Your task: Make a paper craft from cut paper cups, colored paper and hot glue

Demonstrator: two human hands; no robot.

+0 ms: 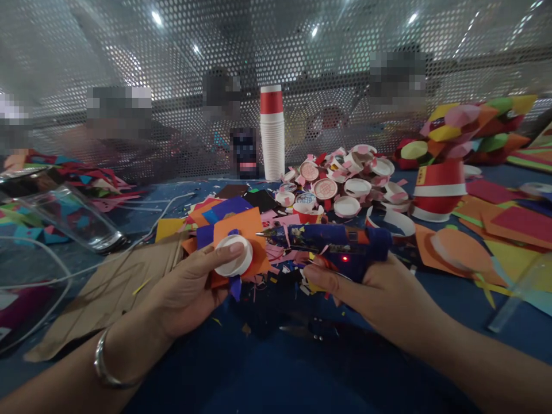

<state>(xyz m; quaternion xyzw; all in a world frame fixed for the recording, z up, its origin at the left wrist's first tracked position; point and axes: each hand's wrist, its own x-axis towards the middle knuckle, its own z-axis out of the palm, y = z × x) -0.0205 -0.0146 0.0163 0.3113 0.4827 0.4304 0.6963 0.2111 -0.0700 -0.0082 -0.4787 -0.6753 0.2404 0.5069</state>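
My left hand [190, 282] is closed on a round white paper cup base [235, 261] with its thumb over the rim. Behind that base an orange paper square [256, 221] is held in the same grip, and dark blue paper strips [235, 287] stick out above and below. My right hand [366, 282] grips a blue hot glue gun [319, 237], its fingers wrapped around the handle. A small red light glows on the gun's side. The metal nozzle points left, close to the orange square; whether it touches cannot be made out.
A tall stack of paper cups [272, 138] stands at the back, beside a heap of cut cup bases [345, 178]. Cardboard [116, 282] and a tilted clear glass [77, 218] lie left. A red-and-white cup [440, 192] and coloured paper [509, 224] sit right. Scissors [308, 330] lie in front.
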